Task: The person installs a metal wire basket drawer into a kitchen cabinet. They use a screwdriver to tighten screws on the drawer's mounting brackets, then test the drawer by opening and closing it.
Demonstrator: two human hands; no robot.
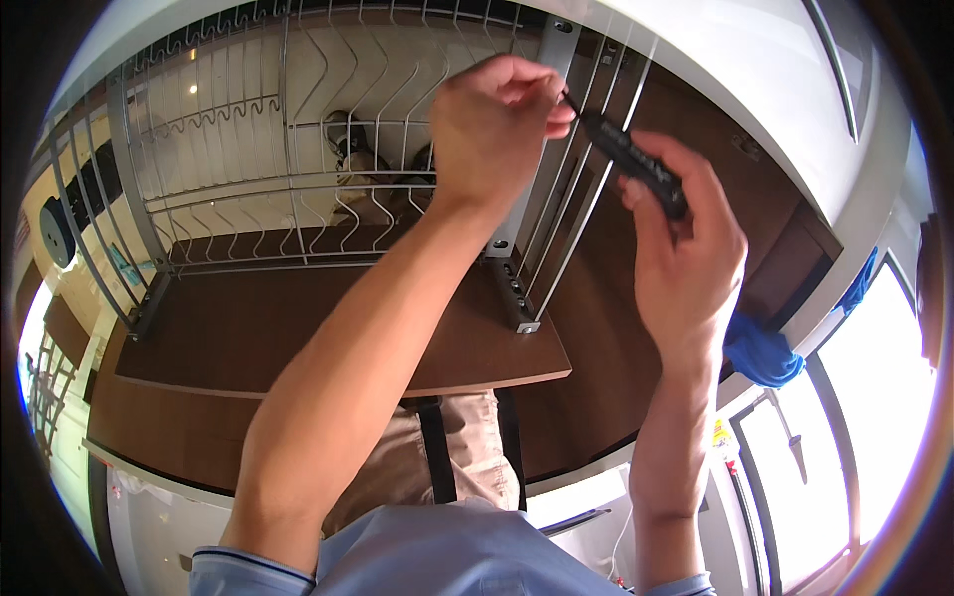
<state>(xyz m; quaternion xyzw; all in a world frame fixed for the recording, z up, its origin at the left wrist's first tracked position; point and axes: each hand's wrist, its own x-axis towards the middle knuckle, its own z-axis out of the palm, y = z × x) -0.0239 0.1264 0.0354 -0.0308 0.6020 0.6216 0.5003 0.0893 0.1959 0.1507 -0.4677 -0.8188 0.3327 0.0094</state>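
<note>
My left hand (496,123) is raised over the right side of a metal wire rack, its fingertips pinching a thin dark shaft or small piece at the tip of a black-handled tool. In my right hand (682,216) is that black handle (637,162), perhaps a screwdriver's, tilted up towards the left fingertips. It bears writing. Whether the thin piece belongs to the tool cannot be told. Below my hands, the wire rack (298,175) has grey side brackets and a perforated metal rail (514,287) at its lower right. A dark brown wooden panel (343,328) joins its lower edge.
A blue cloth (764,354) lies at the right by a pale frame. Dark wooden boards (589,387) extend below and right of the rack. A white curved surface (715,45) borders the upper right. Shoes (346,138) show behind the rack's wires, possibly reflected.
</note>
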